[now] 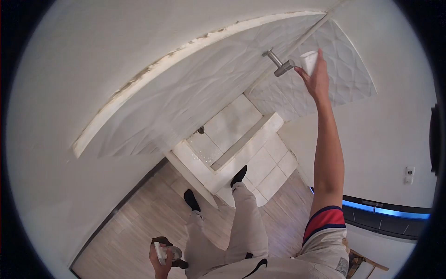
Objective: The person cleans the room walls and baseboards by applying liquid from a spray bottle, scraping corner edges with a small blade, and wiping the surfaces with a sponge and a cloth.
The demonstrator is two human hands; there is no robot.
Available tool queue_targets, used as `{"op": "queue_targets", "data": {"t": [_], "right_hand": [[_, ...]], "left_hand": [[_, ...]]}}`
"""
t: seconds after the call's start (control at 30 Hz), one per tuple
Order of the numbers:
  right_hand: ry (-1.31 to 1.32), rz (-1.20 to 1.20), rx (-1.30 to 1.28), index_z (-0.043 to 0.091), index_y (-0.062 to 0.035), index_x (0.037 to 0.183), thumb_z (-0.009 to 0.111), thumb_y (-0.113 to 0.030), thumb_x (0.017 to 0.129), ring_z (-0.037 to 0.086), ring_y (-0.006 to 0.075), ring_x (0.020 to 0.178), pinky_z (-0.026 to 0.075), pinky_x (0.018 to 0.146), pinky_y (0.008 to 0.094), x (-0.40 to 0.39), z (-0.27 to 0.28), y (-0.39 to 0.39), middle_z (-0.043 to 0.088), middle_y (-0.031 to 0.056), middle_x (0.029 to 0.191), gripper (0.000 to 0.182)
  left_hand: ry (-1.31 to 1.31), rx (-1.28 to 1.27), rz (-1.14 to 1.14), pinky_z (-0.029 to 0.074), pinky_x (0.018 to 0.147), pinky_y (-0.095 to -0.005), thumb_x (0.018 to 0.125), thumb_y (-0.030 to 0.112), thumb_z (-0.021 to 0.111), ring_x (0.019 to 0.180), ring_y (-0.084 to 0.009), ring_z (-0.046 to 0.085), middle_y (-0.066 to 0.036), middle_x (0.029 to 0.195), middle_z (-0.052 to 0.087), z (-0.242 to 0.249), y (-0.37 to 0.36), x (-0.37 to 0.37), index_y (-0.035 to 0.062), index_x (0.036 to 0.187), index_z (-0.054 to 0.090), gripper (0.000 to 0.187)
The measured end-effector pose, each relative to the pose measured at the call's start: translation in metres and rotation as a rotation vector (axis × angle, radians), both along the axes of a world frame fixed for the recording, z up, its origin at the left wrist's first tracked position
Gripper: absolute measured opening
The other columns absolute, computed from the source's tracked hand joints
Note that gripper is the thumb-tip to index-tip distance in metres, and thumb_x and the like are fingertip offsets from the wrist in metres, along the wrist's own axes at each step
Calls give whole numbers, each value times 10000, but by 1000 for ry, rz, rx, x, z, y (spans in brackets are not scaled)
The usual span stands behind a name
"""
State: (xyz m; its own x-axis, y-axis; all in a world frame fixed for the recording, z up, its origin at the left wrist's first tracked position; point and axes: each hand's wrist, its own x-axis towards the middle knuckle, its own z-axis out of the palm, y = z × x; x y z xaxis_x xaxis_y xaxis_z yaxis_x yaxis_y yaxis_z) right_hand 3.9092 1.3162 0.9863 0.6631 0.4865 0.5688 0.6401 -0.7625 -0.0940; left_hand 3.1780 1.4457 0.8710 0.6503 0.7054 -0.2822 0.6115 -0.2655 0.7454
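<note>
Up at the top of the shower wall, the white cloth (pixel 309 61) is pressed against the textured tiled wall (pixel 195 93), just beside the metal shower fitting (pixel 278 63) that sticks out near the corner seam. The right hand (pixel 317 76) has it, fingers folded over the cloth and clamped on it, arm stretched full length up from a red-trimmed sleeve (pixel 325 218). The cloth sits right at the fitting's outer end, touching or all but touching it; hard to call from here.

Down low, the left hand (pixel 160 258) hangs by the hip, closed around a small pale bottle-like object (pixel 162 253); what exactly it is, I cannot tell, it is too small and partly hidden by the fingers.

Out from there: light trousers, two dark-socked feet, the right one (pixel 239 176) planted on the raised tiled kerb (pixel 204 179) of the shower tray (pixel 232 123), the left one (pixel 191 199) on the wood-look floor (pixel 134 232). A drain (pixel 200 130) shows at the tray's far edge, near the wall. A rough, chipped strip (pixel 153 67) runs along the top edge of the tiling. On the right-hand wall, a white switch plate (pixel 409 175), and below it a dark unit with a blue glowing line (pixel 385 211).
</note>
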Motion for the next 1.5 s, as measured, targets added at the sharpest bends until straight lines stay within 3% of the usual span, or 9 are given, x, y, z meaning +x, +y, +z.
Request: {"op": "queue_targets", "data": {"t": [0.1, 0.13, 0.23, 0.3, 0.6, 0.93, 1.03, 1.2, 1.5], "right_hand": [[51, -110, 486, 332, -59, 1461, 772, -472, 801, 588, 330, 1059, 481, 866, 432, 8, -69, -22, 539, 134, 1274, 895], [443, -95, 745, 372, -65, 1436, 760, -481, 814, 573, 313, 1086, 467, 889, 442, 4, -101, -26, 548, 115, 1271, 843], [1388, -305, 1294, 473, -83, 1346, 719, -412, 867, 560, 301, 1111, 447, 895, 509, -17, -210, -9, 586, 97, 1227, 631], [1770, -391, 1430, 513, -101, 1301, 673, -344, 909, 564, 317, 1120, 445, 870, 561, -16, -285, 5, 608, 103, 1195, 488], [1804, -422, 1814, 435, -54, 1199, 534, -143, 946, 492, 443, 1212, 464, 854, 663, -27, -388, 65, 507, 225, 1251, 286], [1755, -263, 1821, 460, -43, 1150, 501, -158, 986, 532, 361, 894, 518, 597, 446, 4, -479, 62, 481, 190, 1146, 204], [1833, -332, 1831, 494, -43, 1161, 502, -147, 993, 518, 300, 815, 450, 510, 350, 5, -456, 72, 508, 164, 1087, 198], [1711, -451, 1825, 536, -31, 1159, 486, -68, 987, 484, 195, 734, 324, 464, 255, -4, -441, 87, 554, 134, 963, 183], [1634, -403, 1501, 549, -65, 1009, 456, -32, 941, 449, 179, 542, 298, 387, 338, 5, -451, 75, 534, 73, 934, 120]], "left_hand": [[-8, -9, -81, 500, 759, -427, 839, 180, 700, 881, -371, 607, -196, 1005, 596, 10, 6, 20, -15, 1154, 529, 409], [-9, -14, -114, 513, 816, -422, 884, 216, 689, 960, -365, 619, -208, 1099, 617, 11, 8, 26, -26, 1282, 515, 497], [38, -99, -165, 515, 826, -427, 883, 237, 688, 968, -349, 627, -206, 1079, 630, -23, 10, 4, -31, 1302, 506, 530], [34, -42, -113, 491, 708, -439, 804, 161, 712, 808, -374, 599, -185, 914, 586, -17, 10, 32, -5, 1049, 536, 344], [196, -189, -42, 528, 813, -426, 877, 270, 692, 955, -350, 652, -212, 1053, 660, -13, -1, 49, -47, 1307, 507, 565], [244, -165, -52, 535, 811, -425, 874, 290, 719, 963, -354, 656, -235, 1085, 656, -40, -15, 56, -38, 1329, 501, 601], [225, -126, -71, 485, 647, -447, 775, 112, 722, 738, -380, 596, -176, 852, 575, -49, -14, 75, 8, 947, 550, 265], [214, -141, -49, 490, 659, -392, 766, 104, 728, 737, -301, 605, -143, 824, 575, -61, -22, 62, 16, 943, 558, 261], [250, -172, -46, 485, 642, -368, 781, 131, 734, 712, -252, 592, -120, 804, 565, -68, -25, 57, 25, 933, 562, 253]]}}
